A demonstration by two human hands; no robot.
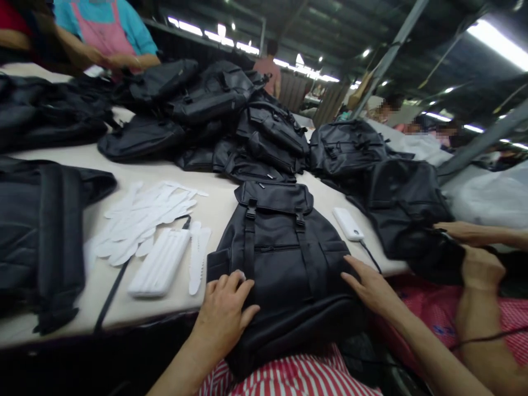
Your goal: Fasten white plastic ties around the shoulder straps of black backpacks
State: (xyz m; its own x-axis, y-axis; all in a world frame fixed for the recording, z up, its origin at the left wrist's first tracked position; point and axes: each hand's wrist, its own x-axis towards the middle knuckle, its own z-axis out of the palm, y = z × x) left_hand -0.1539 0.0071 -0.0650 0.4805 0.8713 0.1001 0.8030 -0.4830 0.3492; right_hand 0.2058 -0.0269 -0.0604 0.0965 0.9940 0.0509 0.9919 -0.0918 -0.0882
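A black backpack (276, 275) lies front up before me, its near end over the table edge and against my striped clothing. Two straps with buckles run down from its flap, and a zipped pocket crosses its front. My left hand (226, 307) rests on its lower left side, thumb apart from the fingers. A small whitish bit shows at those fingertips; what it is I cannot make out. At the right side of the bag, my right hand (367, 283) touches the edge with spread fingers.
Left of the backpack lie white strips (144, 220) and a white power bank (160, 261) with a cable. Another white device (347, 224) is to the right. Black bags (214, 99) are piled behind. A co-worker's hands (480, 264) handle a bag (408, 209) at right.
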